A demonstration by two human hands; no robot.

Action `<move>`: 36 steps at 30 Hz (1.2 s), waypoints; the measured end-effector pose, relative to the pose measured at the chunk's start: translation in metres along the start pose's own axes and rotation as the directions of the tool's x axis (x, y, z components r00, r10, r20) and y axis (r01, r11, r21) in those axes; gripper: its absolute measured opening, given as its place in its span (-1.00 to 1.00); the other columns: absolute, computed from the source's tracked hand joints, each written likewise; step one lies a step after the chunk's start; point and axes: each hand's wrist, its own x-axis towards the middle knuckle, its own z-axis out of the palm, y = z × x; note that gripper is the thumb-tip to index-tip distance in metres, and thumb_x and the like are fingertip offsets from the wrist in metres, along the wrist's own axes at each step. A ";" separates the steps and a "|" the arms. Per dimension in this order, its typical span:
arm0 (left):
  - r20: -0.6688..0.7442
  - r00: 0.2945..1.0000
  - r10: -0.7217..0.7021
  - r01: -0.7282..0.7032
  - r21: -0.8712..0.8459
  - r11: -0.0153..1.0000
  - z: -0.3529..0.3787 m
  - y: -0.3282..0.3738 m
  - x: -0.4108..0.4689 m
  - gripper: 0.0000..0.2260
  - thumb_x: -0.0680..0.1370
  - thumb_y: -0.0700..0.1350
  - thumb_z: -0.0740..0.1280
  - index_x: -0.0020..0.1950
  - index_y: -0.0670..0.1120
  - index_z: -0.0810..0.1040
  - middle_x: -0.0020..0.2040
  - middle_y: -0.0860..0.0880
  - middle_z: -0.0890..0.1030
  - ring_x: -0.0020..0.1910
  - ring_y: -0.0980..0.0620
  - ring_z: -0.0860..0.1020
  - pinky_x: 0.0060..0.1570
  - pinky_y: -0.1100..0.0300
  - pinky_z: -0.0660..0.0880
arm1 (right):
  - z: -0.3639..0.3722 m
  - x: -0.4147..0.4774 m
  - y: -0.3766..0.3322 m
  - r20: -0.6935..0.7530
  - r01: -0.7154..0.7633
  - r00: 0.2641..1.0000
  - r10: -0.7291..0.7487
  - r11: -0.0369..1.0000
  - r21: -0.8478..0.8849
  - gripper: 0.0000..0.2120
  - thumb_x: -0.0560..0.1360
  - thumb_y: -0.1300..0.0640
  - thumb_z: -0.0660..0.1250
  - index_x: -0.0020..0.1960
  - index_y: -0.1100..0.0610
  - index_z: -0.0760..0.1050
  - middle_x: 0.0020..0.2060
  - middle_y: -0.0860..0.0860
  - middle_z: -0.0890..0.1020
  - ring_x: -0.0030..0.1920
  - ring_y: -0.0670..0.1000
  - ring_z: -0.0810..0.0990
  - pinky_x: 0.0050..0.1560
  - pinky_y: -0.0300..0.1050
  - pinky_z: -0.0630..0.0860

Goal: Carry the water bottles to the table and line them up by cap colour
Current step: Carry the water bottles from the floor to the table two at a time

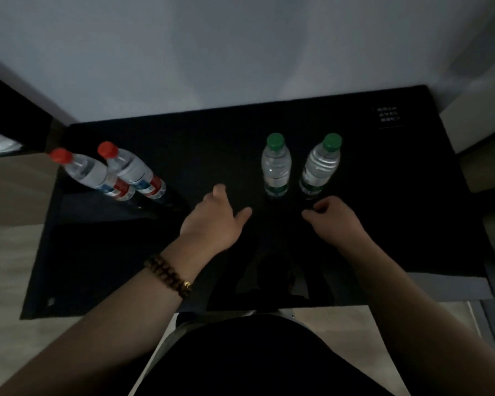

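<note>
Two red-capped water bottles stand side by side at the left of the black table. Two green-capped bottles stand side by side right of centre. My left hand, with a bead bracelet at the wrist, hovers over the table between the two pairs, fingers relaxed and holding nothing. My right hand sits just in front of the right green-capped bottle with its fingers loosely curled, apart from the bottle and holding nothing.
A small white-lettered label lies at the table's back right corner. A pale wall rises behind the table. A dark piece of furniture stands at the left. Light floor shows on both sides.
</note>
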 end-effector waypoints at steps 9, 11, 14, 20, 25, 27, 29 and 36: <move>0.054 0.980 -0.193 0.197 -0.091 0.976 -0.017 -0.132 -0.049 -0.38 0.65 0.20 0.29 0.56 -0.15 0.28 0.31 -0.18 0.59 0.30 -0.15 0.56 0.24 -0.02 0.52 | 0.110 -0.077 -0.113 0.388 0.503 0.858 -0.336 0.704 -0.502 -0.53 0.56 -0.27 0.25 0.32 0.01 0.47 -0.11 -0.05 0.55 -0.12 0.00 0.57 -0.06 -0.02 0.60; 0.027 0.975 -0.220 0.222 -0.101 0.970 -0.025 -0.168 -0.063 -0.39 0.65 0.20 0.28 0.55 -0.16 0.28 0.27 -0.18 0.60 0.27 -0.15 0.57 0.21 -0.03 0.53 | 0.139 -0.101 -0.139 0.416 0.532 0.843 -0.341 0.643 -0.550 -0.42 0.57 -0.27 0.25 0.48 0.02 0.37 0.06 -0.01 0.61 -0.01 0.04 0.62 -0.04 -0.02 0.60; -0.043 0.963 -0.267 0.256 -0.169 0.952 -0.036 -0.238 -0.089 -0.43 0.64 0.20 0.29 0.51 -0.14 0.33 0.28 -0.17 0.60 0.25 -0.15 0.59 0.17 -0.02 0.54 | 0.190 -0.140 -0.175 0.477 0.619 0.784 -0.397 0.557 -0.554 -0.39 0.58 -0.27 0.24 0.51 0.04 0.33 0.23 0.04 0.60 0.14 0.10 0.62 0.04 0.01 0.60; -0.215 0.892 -0.398 0.306 -0.363 0.880 -0.044 -0.412 -0.160 -0.43 0.63 0.26 0.26 0.50 -0.08 0.35 0.24 -0.08 0.61 -0.02 -0.03 0.59 -0.15 0.13 0.46 | 0.320 -0.241 -0.239 0.578 0.765 0.642 -0.504 0.373 -0.525 -0.33 0.59 -0.25 0.24 0.60 0.02 0.25 0.41 0.07 0.52 0.36 0.14 0.53 0.29 0.03 0.51; -0.256 0.796 -0.549 0.362 -0.526 0.770 -0.041 -0.550 -0.235 -0.42 0.63 0.27 0.25 0.51 -0.07 0.35 0.33 -0.12 0.58 0.21 -0.12 0.59 0.04 0.06 0.52 | 0.429 -0.331 -0.273 0.692 0.832 0.555 -0.462 0.280 -0.479 -0.38 0.62 -0.24 0.23 0.60 0.00 0.28 0.46 0.01 0.48 0.38 0.07 0.51 0.32 0.02 0.51; -0.258 0.731 -0.632 0.399 -0.589 0.703 -0.043 -0.597 -0.269 -0.42 0.62 0.26 0.27 0.51 -0.07 0.35 0.32 -0.11 0.59 0.24 -0.12 0.59 0.10 0.03 0.54 | 0.469 -0.366 -0.291 0.736 0.872 0.484 -0.474 0.194 -0.449 -0.39 0.62 -0.22 0.25 0.57 0.03 0.33 0.43 0.02 0.51 0.35 0.07 0.53 0.31 0.01 0.51; -0.264 0.656 -0.707 0.410 -0.661 0.628 -0.043 -0.629 -0.296 -0.44 0.61 0.25 0.30 0.49 -0.07 0.39 0.32 -0.11 0.59 0.25 -0.13 0.58 0.13 0.04 0.53 | 0.501 -0.394 -0.308 0.768 0.906 0.408 -0.494 0.113 -0.408 -0.42 0.62 -0.21 0.25 0.53 0.08 0.39 0.39 0.03 0.55 0.33 0.08 0.54 0.30 -0.01 0.50; -0.251 0.418 -0.873 0.377 -0.827 0.418 -0.047 -0.721 -0.361 -0.53 0.62 0.17 0.34 0.42 -0.08 0.45 0.27 -0.09 0.63 0.22 -0.08 0.61 0.08 0.13 0.47 | 0.629 -0.475 -0.366 0.856 0.950 0.204 -0.476 -0.114 -0.290 -0.39 0.62 -0.20 0.25 0.56 0.12 0.36 0.45 0.07 0.51 0.43 0.13 0.48 0.40 -0.04 0.43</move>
